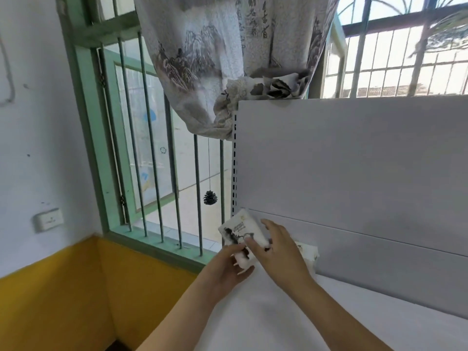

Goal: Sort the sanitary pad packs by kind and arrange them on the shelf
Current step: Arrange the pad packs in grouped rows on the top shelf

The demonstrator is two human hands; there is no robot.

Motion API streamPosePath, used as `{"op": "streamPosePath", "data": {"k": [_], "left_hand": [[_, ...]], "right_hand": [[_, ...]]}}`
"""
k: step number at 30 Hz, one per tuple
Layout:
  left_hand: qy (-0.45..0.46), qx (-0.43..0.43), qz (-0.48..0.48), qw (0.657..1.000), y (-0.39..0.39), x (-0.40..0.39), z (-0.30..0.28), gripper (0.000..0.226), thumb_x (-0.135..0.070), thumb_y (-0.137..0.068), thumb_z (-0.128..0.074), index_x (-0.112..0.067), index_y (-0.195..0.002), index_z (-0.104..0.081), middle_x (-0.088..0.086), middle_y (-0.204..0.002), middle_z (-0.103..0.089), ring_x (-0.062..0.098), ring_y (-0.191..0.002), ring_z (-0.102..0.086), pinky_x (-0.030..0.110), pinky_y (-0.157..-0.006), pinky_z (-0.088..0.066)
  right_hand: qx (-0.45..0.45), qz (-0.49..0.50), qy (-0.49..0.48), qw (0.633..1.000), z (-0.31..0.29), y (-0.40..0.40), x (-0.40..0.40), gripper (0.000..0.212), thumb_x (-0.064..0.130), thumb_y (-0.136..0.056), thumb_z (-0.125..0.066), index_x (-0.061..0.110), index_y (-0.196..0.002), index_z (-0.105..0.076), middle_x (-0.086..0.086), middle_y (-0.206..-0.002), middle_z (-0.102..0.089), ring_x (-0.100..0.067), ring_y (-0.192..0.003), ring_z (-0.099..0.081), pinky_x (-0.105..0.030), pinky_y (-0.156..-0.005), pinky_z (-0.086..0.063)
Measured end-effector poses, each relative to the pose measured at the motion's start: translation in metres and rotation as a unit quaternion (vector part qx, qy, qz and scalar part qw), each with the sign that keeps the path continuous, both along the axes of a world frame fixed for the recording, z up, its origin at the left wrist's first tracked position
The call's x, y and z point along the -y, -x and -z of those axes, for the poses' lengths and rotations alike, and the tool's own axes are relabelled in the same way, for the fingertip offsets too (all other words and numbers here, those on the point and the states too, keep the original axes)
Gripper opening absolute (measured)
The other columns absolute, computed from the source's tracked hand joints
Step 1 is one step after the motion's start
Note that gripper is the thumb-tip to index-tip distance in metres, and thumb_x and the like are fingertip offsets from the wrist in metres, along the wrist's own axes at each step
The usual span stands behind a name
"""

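A white pad pack (pixel 240 230) with black ink-style print stands tilted at the far left end of the white shelf (pixel 291 312). My left hand (pixel 229 268) holds its lower edge from below, fingers curled around it. My right hand (pixel 276 245) grips the pack's right side, thumb across the front. Behind my right hand a second white pack (pixel 307 252) leans against the grey back panel (pixel 354 173), mostly hidden.
The shelf's perforated upright (pixel 235 160) borders a barred green window (pixel 152 148). A printed curtain (pixel 228 59) drapes over the panel's top, and a pine cone (pixel 210 198) hangs on a string. The yellow-and-white wall (pixel 50 274) is to the left.
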State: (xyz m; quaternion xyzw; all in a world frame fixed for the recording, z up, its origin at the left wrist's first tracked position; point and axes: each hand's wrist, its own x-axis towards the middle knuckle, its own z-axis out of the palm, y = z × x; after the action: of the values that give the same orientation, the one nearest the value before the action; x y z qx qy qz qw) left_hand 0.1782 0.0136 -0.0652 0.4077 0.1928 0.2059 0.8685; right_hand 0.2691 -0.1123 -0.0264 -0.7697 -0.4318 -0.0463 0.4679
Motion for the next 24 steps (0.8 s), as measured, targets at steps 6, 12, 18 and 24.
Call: {"op": "streamPosePath", "data": {"k": [6, 12, 18, 24], "left_hand": [[0.004, 0.078, 0.106, 0.991, -0.005, -0.016, 0.001, 0.057, -0.01, -0.079, -0.074, -0.005, -0.133, -0.056, 0.022, -0.133, -0.06, 0.035, -0.12, -0.058, 0.048, -0.114, -0.037], [-0.154, 0.028, 0.016, 0.988, -0.013, -0.042, 0.0, 0.077, -0.017, -0.071, -0.084, -0.023, -0.139, -0.048, 0.009, -0.125, -0.067, 0.027, -0.114, -0.065, 0.045, -0.106, -0.047], [-0.366, -0.068, -0.045, 0.927, -0.018, -0.055, 0.007, 0.082, -0.04, -0.062, -0.091, -0.03, -0.132, -0.049, -0.002, -0.114, -0.07, 0.012, -0.105, -0.068, 0.032, -0.092, -0.056], [-0.496, -0.175, -0.052, 0.849, -0.028, -0.06, 0.026, 0.073, -0.027, -0.071, -0.088, -0.02, -0.129, -0.045, -0.001, -0.124, -0.059, 0.009, -0.104, -0.062, 0.01, -0.068, -0.052]], "right_hand": [[-0.081, -0.037, -0.011, 0.996, -0.001, -0.013, -0.018, 0.049, 0.05, -0.084, -0.069, 0.035, -0.129, -0.055, 0.012, -0.116, -0.064, -0.007, -0.102, -0.06, -0.027, -0.08, -0.05], [-0.006, -0.015, -0.042, 0.999, -0.015, -0.031, -0.028, 0.064, 0.047, -0.072, -0.081, 0.031, -0.128, -0.053, 0.016, -0.115, -0.059, -0.004, -0.101, -0.056, -0.015, -0.079, -0.041], [0.055, -0.039, 0.027, 0.997, 0.0, -0.047, -0.039, 0.073, 0.052, -0.073, -0.078, 0.027, -0.135, -0.048, 0.01, -0.124, -0.049, -0.008, -0.113, -0.047, -0.023, -0.097, -0.04], [0.274, 0.076, 0.267, 0.921, 0.006, -0.072, -0.006, 0.083, 0.071, -0.075, -0.061, 0.026, -0.142, -0.039, 0.003, -0.141, -0.042, -0.021, -0.13, -0.037, -0.036, -0.106, -0.032]]}}
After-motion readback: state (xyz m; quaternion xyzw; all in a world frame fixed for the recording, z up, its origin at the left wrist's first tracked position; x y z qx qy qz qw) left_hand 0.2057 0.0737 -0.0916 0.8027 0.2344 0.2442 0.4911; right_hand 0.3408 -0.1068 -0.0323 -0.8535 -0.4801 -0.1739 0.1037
